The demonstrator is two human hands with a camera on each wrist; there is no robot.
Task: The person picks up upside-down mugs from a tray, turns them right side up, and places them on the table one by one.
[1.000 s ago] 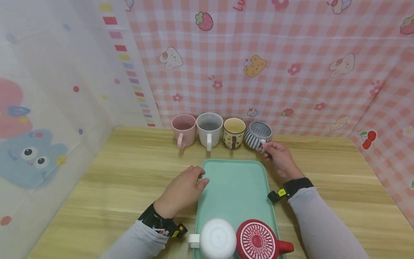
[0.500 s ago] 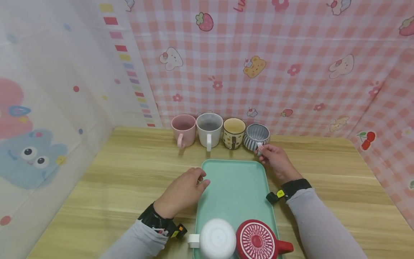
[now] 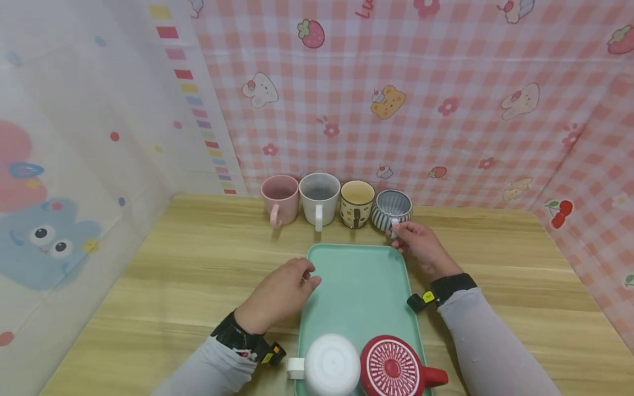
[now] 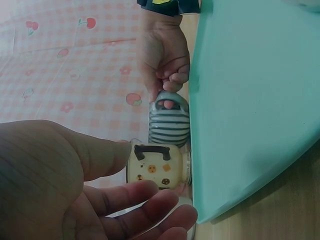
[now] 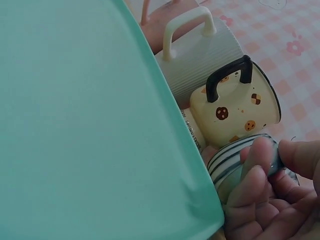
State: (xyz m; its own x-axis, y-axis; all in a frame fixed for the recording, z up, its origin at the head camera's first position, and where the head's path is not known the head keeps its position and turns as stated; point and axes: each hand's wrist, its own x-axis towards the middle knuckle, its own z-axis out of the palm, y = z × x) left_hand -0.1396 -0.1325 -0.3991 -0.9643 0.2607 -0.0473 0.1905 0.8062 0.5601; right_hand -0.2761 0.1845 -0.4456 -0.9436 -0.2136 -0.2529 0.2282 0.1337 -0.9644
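Note:
A grey-and-white striped mug (image 3: pixel 382 214) stands upright at the right end of a row of mugs along the back wall. My right hand (image 3: pixel 425 250) pinches its handle between thumb and fingers, as the left wrist view also shows. Just left of it is a cream mug (image 5: pixel 235 107) with cookie drawings and a dark handle. My left hand (image 3: pixel 277 294) hovers at the left edge of a mint-green tray (image 3: pixel 359 291), its fingers loosely bent around nothing. At the tray's near end, a white mug (image 3: pixel 332 364) and a red mug (image 3: pixel 393 367) rest upside down.
A pink mug (image 3: pixel 280 199) and a ribbed white mug (image 3: pixel 319 201) complete the row to the left, handles facing me. Behind the row rises a pink checked cloth (image 3: pixel 346 121). The wooden tabletop (image 3: pixel 198 258) extends on both sides of the tray.
My right hand has drawn the striped mug slightly toward me and to the left, closer to the cream mug. My left hand has hardly moved.

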